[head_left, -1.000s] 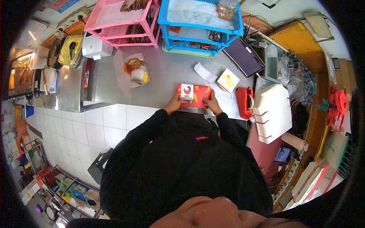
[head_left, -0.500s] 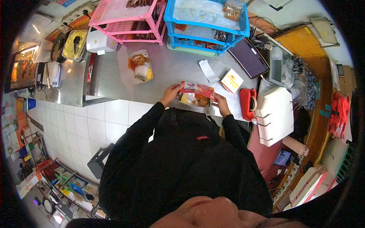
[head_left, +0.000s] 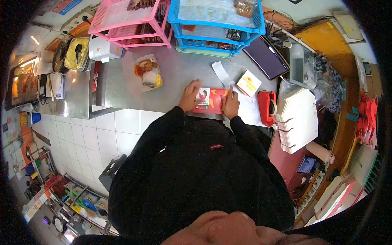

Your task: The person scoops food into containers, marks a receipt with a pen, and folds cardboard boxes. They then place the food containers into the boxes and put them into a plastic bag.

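A red food box [head_left: 211, 100] with a white rooster label lies closed and flat near the front edge of the steel counter [head_left: 175, 87]. My left hand [head_left: 190, 95] lies against the box's left end, fingers apart and stretched forward. At the box's right end my right hand [head_left: 231, 105] holds the edge, one finger pointing along it. Both black sleeves reach in from below.
An open tray of rice and fried chicken [head_left: 148, 73] sits to the left. A paper slip [head_left: 222, 73], a small yellow-white box [head_left: 249, 83] and a red tape dispenser [head_left: 267, 108] lie to the right, beside stacked white boxes [head_left: 296, 118]. Pink [head_left: 126, 20] and blue [head_left: 216, 20] racks stand behind.
Half a second ago the box was lifted with its lid open, showing food. Now it is shut and back down on the counter, and my left hand has let go and spread out.
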The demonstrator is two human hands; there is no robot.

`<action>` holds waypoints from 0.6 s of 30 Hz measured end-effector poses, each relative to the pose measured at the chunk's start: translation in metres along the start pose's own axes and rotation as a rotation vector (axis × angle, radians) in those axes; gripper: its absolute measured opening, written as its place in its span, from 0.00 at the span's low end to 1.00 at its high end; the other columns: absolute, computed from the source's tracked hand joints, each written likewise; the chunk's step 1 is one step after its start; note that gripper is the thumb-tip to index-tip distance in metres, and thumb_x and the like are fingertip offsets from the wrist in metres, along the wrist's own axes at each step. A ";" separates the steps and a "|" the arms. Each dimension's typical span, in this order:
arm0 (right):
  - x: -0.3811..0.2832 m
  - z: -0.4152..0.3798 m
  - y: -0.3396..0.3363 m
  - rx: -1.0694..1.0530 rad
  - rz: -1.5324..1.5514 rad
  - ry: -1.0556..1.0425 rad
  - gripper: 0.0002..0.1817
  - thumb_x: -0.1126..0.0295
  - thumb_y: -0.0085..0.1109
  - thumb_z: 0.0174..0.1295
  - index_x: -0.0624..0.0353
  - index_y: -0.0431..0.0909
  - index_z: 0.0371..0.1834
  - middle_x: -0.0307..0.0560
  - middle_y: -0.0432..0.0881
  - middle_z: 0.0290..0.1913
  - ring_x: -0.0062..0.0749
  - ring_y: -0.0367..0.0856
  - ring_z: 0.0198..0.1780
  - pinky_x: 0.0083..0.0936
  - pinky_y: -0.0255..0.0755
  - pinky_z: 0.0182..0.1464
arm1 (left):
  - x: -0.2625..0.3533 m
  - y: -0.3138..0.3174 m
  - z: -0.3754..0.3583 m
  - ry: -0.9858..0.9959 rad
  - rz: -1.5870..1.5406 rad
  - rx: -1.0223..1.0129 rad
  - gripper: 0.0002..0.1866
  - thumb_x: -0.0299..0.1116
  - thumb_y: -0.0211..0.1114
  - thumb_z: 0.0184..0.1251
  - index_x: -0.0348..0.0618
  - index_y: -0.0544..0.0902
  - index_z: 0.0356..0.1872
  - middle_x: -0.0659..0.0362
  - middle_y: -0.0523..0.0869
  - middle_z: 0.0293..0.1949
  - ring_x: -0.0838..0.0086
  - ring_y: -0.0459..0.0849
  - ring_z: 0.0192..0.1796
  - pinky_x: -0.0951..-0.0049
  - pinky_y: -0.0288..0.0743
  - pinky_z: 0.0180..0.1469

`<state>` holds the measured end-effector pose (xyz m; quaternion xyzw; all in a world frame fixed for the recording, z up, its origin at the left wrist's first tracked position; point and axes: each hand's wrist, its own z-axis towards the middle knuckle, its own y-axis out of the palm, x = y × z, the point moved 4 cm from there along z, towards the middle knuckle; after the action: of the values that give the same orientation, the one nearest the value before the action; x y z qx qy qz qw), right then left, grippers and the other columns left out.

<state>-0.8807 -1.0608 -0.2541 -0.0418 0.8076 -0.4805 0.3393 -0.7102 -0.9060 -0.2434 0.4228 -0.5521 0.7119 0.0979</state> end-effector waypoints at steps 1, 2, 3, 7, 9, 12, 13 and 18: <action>-0.017 -0.002 -0.012 0.007 -0.160 -0.283 0.41 0.42 0.53 0.57 0.50 0.55 0.70 0.61 0.63 0.59 0.56 0.65 0.61 0.54 0.65 0.55 | 0.015 -0.003 0.002 0.313 0.190 -0.244 0.42 0.52 0.68 0.52 0.52 0.63 0.68 0.44 0.53 0.69 0.50 0.55 0.70 0.44 0.57 0.64; -0.032 -0.011 -0.021 0.004 -0.321 -0.566 0.48 0.39 0.58 0.50 0.45 0.51 0.73 0.60 0.58 0.65 0.57 0.59 0.66 0.58 0.61 0.58 | 0.023 -0.010 0.004 0.309 0.184 -0.247 0.42 0.52 0.68 0.52 0.52 0.63 0.68 0.44 0.53 0.69 0.50 0.55 0.70 0.44 0.57 0.64; -0.038 -0.014 -0.018 -0.206 -0.420 -0.659 0.58 0.41 0.69 0.38 0.39 0.48 0.74 0.59 0.48 0.69 0.59 0.49 0.71 0.64 0.50 0.63 | 0.030 -0.010 0.000 0.351 0.202 -0.376 0.43 0.52 0.70 0.48 0.58 0.64 0.68 0.45 0.50 0.70 0.49 0.51 0.71 0.39 0.53 0.64; -0.048 -0.006 -0.026 -0.359 -0.185 -0.769 0.57 0.60 0.76 0.34 0.32 0.51 0.72 0.61 0.49 0.69 0.65 0.49 0.69 0.55 0.53 0.67 | 0.028 0.003 0.001 0.454 0.312 -0.521 0.35 0.48 0.67 0.54 0.78 0.64 0.65 0.49 0.45 0.73 0.41 0.45 0.72 0.34 0.53 0.64; -0.047 -0.009 -0.029 -0.360 -0.237 -0.838 0.54 0.63 0.74 0.37 0.31 0.53 0.72 0.62 0.47 0.70 0.66 0.48 0.70 0.52 0.53 0.68 | 0.030 0.001 -0.007 0.497 0.301 -0.514 0.30 0.40 0.59 0.64 0.84 0.63 0.65 0.50 0.44 0.73 0.39 0.44 0.71 0.38 0.57 0.64; -0.043 -0.016 -0.029 -0.446 -0.275 -0.862 0.46 0.73 0.68 0.43 0.30 0.59 0.69 0.63 0.40 0.73 0.67 0.41 0.72 0.47 0.52 0.71 | 0.027 -0.003 -0.012 0.540 0.379 -0.504 0.29 0.39 0.57 0.65 0.84 0.63 0.65 0.52 0.42 0.74 0.39 0.42 0.72 0.39 0.57 0.65; -0.039 -0.018 -0.026 -0.458 -0.301 -0.869 0.45 0.72 0.67 0.45 0.29 0.59 0.69 0.64 0.38 0.73 0.67 0.39 0.72 0.48 0.50 0.71 | 0.025 -0.002 -0.015 0.557 0.452 -0.518 0.29 0.47 0.58 0.63 0.83 0.62 0.65 0.53 0.41 0.74 0.39 0.40 0.72 0.36 0.56 0.64; -0.036 -0.039 -0.016 -0.185 -0.001 -0.747 0.48 0.66 0.67 0.45 0.45 0.53 0.72 0.65 0.39 0.73 0.66 0.39 0.73 0.47 0.44 0.73 | 0.032 0.011 -0.023 0.419 0.444 -0.388 0.42 0.57 0.63 0.53 0.66 0.58 0.70 0.51 0.47 0.73 0.44 0.43 0.73 0.32 0.49 0.64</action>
<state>-0.8799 -1.0263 -0.2105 -0.2448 0.6684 -0.3576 0.6045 -0.7482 -0.9004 -0.2297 0.1111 -0.7233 0.6690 0.1302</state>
